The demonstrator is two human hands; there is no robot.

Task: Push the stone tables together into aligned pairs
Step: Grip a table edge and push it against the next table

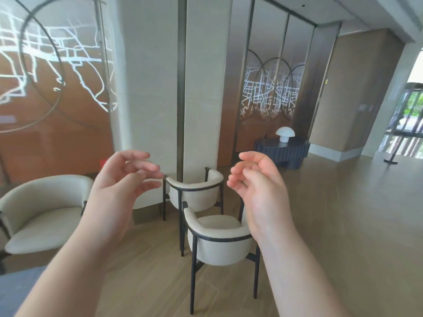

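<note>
Both my hands are raised in front of me at chest height, palms turned toward each other. My left hand (121,179) holds nothing, its fingers loosely curled and apart. My right hand (258,184) is likewise empty with curled, spread fingers. A grey slab corner (16,284) at the bottom left may be a stone table top; only that corner shows. Neither hand touches anything.
Two cream chairs with black frames stand ahead, the near chair (219,241) and the far chair (194,191), by a white pillar (201,88). A cream armchair (43,213) sits at left. A dark console (281,152) with a white mushroom lamp (285,133) stands at the back right on the wooden floor.
</note>
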